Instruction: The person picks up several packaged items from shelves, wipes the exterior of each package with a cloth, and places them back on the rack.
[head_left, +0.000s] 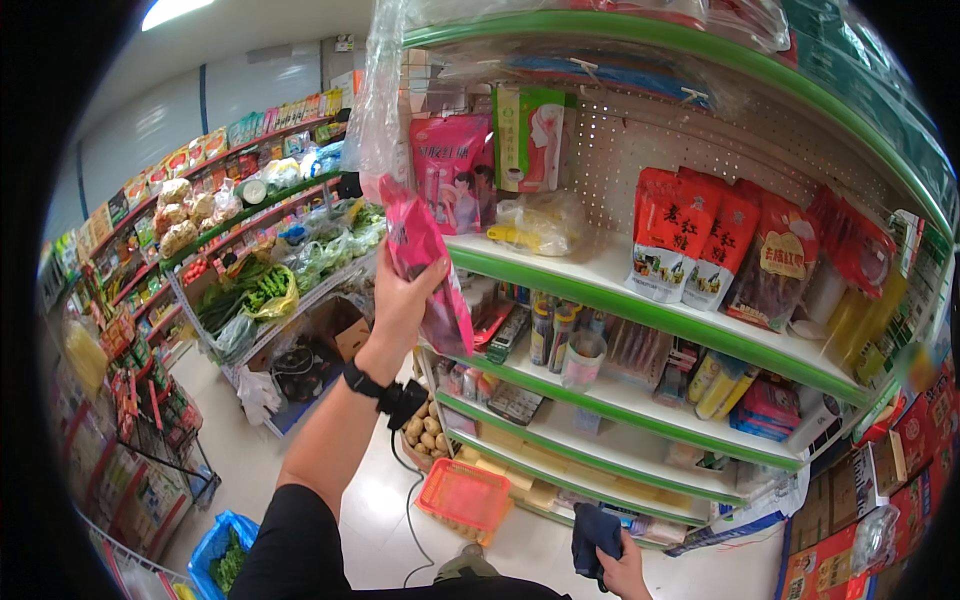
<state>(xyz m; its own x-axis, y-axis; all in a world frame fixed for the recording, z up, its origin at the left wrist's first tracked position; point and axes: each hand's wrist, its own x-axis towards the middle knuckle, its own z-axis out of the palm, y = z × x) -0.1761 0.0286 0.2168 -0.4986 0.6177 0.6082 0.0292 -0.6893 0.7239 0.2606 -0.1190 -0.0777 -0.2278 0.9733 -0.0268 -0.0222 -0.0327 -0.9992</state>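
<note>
My left hand (405, 292) grips a pink pouch (421, 240) with printed writing, held tilted in front of the shelf's left end. Behind it on the white shelf board (577, 259) stands a similar pink pouch (452, 169), beside a green and white pouch (529, 139). A clear plastic bag with something yellow (544, 223) lies just below them. Lower down, my right hand (624, 571) holds a folded dark blue cloth (596, 540). Several red pouches (670, 232) stand at the right of the same shelf.
A green shelf edge (645, 315) runs across the front. Clear plastic (379, 97) hangs at the shelf's left end. On the floor sit a red plastic basket (463, 495) and potatoes (426, 429). A vegetable rack (300, 292) stands left, and a black cable (409, 510) trails down.
</note>
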